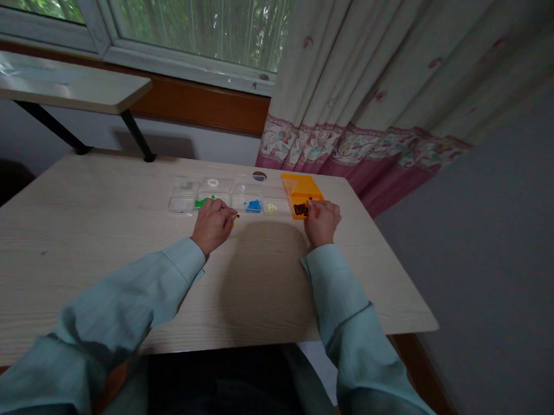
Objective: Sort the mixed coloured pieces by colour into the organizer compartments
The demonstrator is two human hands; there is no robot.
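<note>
My left hand [213, 223] is closed in a pinch just in front of the clear boxes. A tiny dark and yellow piece [236, 218] shows at its fingertips, too small to name. Behind that hand, small green pieces [201, 203] lie in a clear box, partly hidden by the fingers. My right hand [322, 222] reaches over the right side of an open orange box [302, 185], fingers drawn together beside a pile of dark brown bead-like pieces [300, 209]. Whatever its fingertips hold is hidden.
Other clear boxes hold blue pieces [254, 206] and pale yellow pieces [271, 209]. A clear box [181, 204] stands at the row's left end. The pale wooden table [113, 220] has a raised shelf [66, 82] at back left. A curtain [342, 110] hangs behind its right corner.
</note>
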